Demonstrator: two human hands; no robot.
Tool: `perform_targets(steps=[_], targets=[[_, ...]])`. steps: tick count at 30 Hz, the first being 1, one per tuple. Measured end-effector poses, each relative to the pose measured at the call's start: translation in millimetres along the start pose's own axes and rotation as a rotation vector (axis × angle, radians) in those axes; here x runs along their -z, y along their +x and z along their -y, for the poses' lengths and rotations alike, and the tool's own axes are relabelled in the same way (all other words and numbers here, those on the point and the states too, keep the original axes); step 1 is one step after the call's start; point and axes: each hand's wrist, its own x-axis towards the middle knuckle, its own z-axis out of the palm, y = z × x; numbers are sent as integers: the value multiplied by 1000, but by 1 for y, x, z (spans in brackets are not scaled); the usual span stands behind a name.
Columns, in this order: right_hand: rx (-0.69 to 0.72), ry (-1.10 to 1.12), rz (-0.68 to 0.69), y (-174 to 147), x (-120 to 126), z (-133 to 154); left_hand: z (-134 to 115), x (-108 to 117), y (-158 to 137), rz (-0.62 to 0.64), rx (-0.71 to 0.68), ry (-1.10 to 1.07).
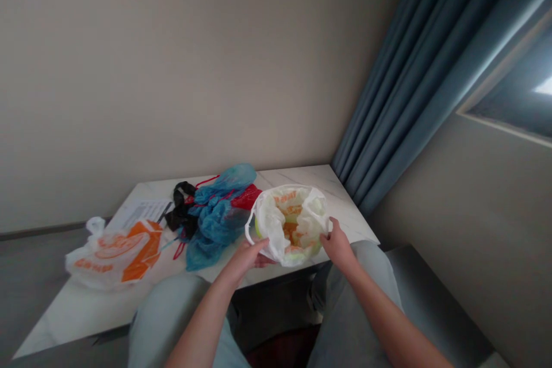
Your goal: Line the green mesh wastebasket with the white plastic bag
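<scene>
A white plastic bag with orange print is spread wide with its mouth facing up. Yellow-green edges show through its sides, perhaps a round container within the bag, though I cannot tell for sure. My left hand is closed on the bag's near left rim, thumb on top and fingers under it. On the other side, my right hand pinches the bag's right rim. A white handle loop hangs at the bag's left. Beside it lies a heap of crumpled blue plastic bags with red drawstrings.
The white marble-patterned table stands against the wall. On its left are a tied white-and-orange bag, black plastic bags, a printed sheet and a dark pen. Blue curtains hang at the right.
</scene>
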Motion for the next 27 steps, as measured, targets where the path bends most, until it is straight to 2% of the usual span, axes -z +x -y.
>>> perform_targets(steps=[4,10,13,15,17,21,24,27], targets=[[78,124,21,-7,3,9,2,2,0,-24,-39,38],[141,630,291,-15,1,20,0,-4,3,-110,-49,8],[109,811,353,-14,-1,25,0,-8,5,-137,-69,-66],[74,883,300,-12,-1,28,-1,-6,9,-204,-103,-105],[55,882,162,-8,0,27,-1,-1,13,-321,-187,-105],[64,665,-112,5,7,18,1,13,22,-521,-336,-111],[64,467,-270,15,14,10,4,21,27,-588,-427,-161],[41,360,-317,20,16,5,6,25,29,-583,-517,-130]])
